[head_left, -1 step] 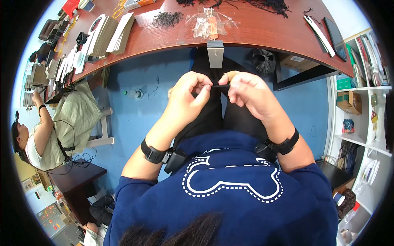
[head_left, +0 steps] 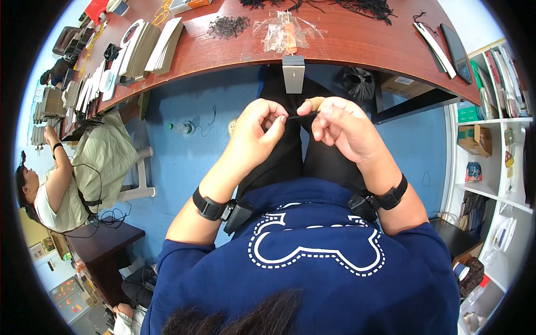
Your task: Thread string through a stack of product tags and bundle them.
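My left hand (head_left: 254, 131) is closed, its thumb and index finger pinched on one end of a thin black cord (head_left: 297, 116). The cord runs a short way across to my right hand (head_left: 347, 129), where thumb and forefinger pinch it and the other fingers curl loosely. Both hands are raised over my lap, just in front of the table edge. Right beyond them, a small grey block (head_left: 293, 77) is fixed at that edge, with clear plastic wrapping (head_left: 273, 36) and an orange strip (head_left: 289, 38) behind it.
On the red-brown table (head_left: 346, 47) lie small black rings (head_left: 228, 26), stacks of cards (head_left: 164, 47), black cords (head_left: 368, 8) and a phone (head_left: 456, 53). A co-worker (head_left: 53, 190) sits at the left. A bottle (head_left: 181, 127) is on the floor; shelves (head_left: 502, 123) stand at right.
My right hand's fingers have shifted slightly on the cord, and the dark line between the hands looks thinner. My left hand stays nearly where it was.
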`<state>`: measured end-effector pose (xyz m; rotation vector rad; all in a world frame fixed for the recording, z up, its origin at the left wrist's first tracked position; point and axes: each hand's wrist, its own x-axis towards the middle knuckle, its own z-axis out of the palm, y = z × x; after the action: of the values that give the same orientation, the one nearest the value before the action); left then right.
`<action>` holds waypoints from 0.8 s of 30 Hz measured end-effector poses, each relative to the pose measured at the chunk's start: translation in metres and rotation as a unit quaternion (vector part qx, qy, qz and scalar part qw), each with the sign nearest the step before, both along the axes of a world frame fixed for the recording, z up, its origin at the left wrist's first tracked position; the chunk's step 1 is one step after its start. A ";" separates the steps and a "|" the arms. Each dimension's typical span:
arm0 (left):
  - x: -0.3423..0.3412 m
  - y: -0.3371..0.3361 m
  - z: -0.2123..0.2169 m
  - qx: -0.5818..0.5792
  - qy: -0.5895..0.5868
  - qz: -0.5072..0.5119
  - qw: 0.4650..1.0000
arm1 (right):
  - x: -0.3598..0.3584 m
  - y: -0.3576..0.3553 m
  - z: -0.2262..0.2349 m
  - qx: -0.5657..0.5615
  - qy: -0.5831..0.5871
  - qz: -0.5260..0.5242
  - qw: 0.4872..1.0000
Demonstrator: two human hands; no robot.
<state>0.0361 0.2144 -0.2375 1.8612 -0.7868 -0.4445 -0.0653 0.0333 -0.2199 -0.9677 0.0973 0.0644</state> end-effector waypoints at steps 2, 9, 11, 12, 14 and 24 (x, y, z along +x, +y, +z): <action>0.003 0.000 -0.020 0.015 0.041 -0.013 0.999 | 0.005 -0.001 -0.001 0.068 -0.009 0.007 0.998; 0.003 -0.013 -0.019 0.135 0.069 -0.038 0.988 | 0.032 0.013 -0.013 -0.104 -0.042 -0.128 0.985; 0.005 -0.013 -0.037 0.046 0.091 -0.039 0.994 | 0.038 0.015 -0.015 -0.131 -0.035 -0.152 0.979; 0.006 -0.013 -0.039 0.045 0.091 -0.038 0.994 | 0.040 0.015 -0.017 -0.131 -0.035 -0.152 0.979; 0.008 -0.013 -0.040 0.067 0.086 -0.035 0.993 | 0.045 0.015 -0.019 -0.184 -0.012 -0.161 0.969; 0.014 -0.024 0.004 -0.076 -0.181 0.062 0.979 | 0.032 0.021 -0.031 -0.192 -0.009 -0.244 0.950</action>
<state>0.0497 0.1903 -0.2335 1.8567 -0.9113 0.0367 -0.0335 0.0539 -0.2507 -1.3087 0.3397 -0.4344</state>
